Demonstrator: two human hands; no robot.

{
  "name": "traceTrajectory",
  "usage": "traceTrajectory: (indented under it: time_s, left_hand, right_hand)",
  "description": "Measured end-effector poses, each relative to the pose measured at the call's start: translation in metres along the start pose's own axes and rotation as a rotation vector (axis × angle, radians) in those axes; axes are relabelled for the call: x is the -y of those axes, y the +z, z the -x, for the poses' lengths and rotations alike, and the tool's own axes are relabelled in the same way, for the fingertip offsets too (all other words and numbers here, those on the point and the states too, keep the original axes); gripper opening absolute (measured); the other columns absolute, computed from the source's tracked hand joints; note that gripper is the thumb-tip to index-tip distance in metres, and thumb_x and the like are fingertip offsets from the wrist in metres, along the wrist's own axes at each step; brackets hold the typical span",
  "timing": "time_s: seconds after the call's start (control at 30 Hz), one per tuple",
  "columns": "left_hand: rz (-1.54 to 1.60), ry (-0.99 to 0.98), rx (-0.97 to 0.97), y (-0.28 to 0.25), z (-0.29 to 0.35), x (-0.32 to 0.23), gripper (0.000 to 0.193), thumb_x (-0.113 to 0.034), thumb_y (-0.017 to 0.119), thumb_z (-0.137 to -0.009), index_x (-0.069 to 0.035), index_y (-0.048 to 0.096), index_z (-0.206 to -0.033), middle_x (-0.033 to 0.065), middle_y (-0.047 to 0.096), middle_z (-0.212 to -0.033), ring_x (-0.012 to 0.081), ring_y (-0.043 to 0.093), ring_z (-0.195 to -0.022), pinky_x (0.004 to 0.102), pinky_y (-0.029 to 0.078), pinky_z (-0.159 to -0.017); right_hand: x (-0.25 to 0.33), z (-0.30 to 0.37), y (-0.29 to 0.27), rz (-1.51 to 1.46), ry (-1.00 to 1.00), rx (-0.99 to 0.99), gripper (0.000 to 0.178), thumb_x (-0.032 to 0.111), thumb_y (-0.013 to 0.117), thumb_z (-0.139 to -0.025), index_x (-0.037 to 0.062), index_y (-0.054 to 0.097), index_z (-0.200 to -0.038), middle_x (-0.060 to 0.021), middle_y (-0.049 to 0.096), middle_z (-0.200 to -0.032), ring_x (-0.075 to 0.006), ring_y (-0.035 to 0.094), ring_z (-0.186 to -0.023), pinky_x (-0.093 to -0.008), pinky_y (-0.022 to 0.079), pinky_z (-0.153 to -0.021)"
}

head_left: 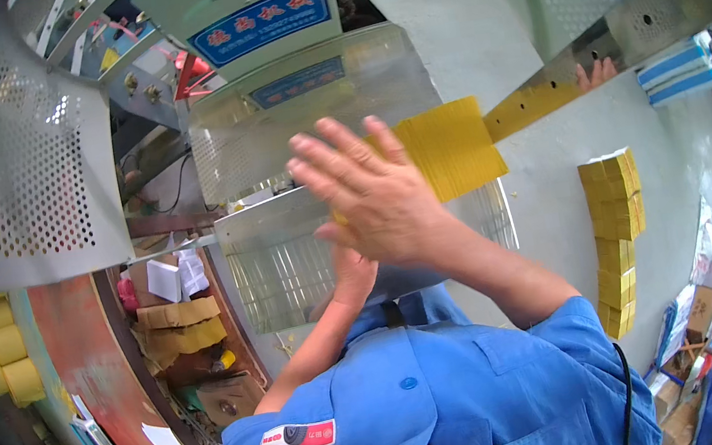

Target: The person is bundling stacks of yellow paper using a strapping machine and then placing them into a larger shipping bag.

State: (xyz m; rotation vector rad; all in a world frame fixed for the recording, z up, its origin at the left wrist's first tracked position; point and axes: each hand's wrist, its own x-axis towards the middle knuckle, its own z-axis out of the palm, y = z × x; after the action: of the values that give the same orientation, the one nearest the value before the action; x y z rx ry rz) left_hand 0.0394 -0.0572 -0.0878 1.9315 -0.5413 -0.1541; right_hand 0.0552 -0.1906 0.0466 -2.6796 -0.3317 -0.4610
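Note:
A stack of yellow paper sheets (pixel 450 150) with ridged edges lies across the shiny metal plates in front of me, its right end jutting toward a metal bar. My right hand (pixel 375 197) is spread flat over the stack's left part, fingers stretched out and apart. Whether the palm presses on the paper or hovers just above it I cannot tell. Lower down and to the left, my left hand (pixel 354 275) reaches up beneath the right one, which hides its fingers. A sliver of yellow shows between the two hands. The near metal plate (pixel 269 280) lies under them.
A perforated metal guard (pixel 22 178) stands at left, and a long metal bar (pixel 556 94) runs off to the upper right. Yellow bundles (pixel 617 231) line the floor at right. A wooden shelf at left holds brown paper (pixel 179 325); yellow rolls (pixel 5 345) are stacked beyond.

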Motion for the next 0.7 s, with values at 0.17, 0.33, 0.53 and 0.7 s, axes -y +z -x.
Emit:
traceTrajectory:
  time_s: [0.17,0.33,0.53,0.7]
  left_hand:
    - [-0.001,0.059,0.038,0.004,-0.004,0.005,0.045,-0.009,0.060,-0.090,0.002,0.045,-0.131,0.0173,0.053,-0.125,0.0315,0.052,-0.117,0.0401,0.041,-0.098]
    - [0.194,-0.145,0.150,-0.005,0.006,0.029,0.051,-0.014,0.070,-0.087,0.000,0.046,-0.130,0.0162,0.048,-0.130,0.0295,0.050,-0.119,0.0395,0.039,-0.100]
    - [0.012,-0.040,0.069,-0.008,-0.007,0.032,0.047,-0.015,0.076,-0.083,-0.003,0.054,-0.122,0.0137,0.050,-0.126,0.0300,0.052,-0.114,0.0373,0.043,-0.097]
    - [0.034,0.022,0.136,-0.016,-0.013,0.026,0.048,-0.019,0.077,-0.082,-0.002,0.055,-0.121,0.0118,0.052,-0.125,0.0262,0.055,-0.111,0.0351,0.045,-0.095]
  right_hand:
    - [-0.018,0.018,0.037,-0.031,0.008,0.147,0.057,0.040,0.066,-0.084,0.0079,0.056,-0.130,-0.0060,0.045,-0.146,-0.0253,0.031,-0.142,-0.0506,0.018,-0.117]
    - [-0.029,0.071,-0.015,-0.310,0.084,-0.508,0.035,0.006,0.065,-0.080,0.0007,0.060,-0.114,-0.0183,0.056,-0.129,-0.0315,0.053,-0.120,-0.0446,0.042,-0.100]
    - [-0.088,0.160,0.006,-0.826,0.854,-0.813,0.024,0.010,0.048,-0.096,-0.0019,0.059,-0.113,-0.0121,0.059,-0.119,-0.0188,0.055,-0.110,-0.0317,0.043,-0.095]
    - [-0.109,0.171,0.048,-1.170,0.811,-0.634,0.042,0.029,0.045,-0.101,-0.0048,0.055,-0.125,-0.0084,0.060,-0.112,-0.0179,0.055,-0.108,-0.0288,0.042,-0.094]
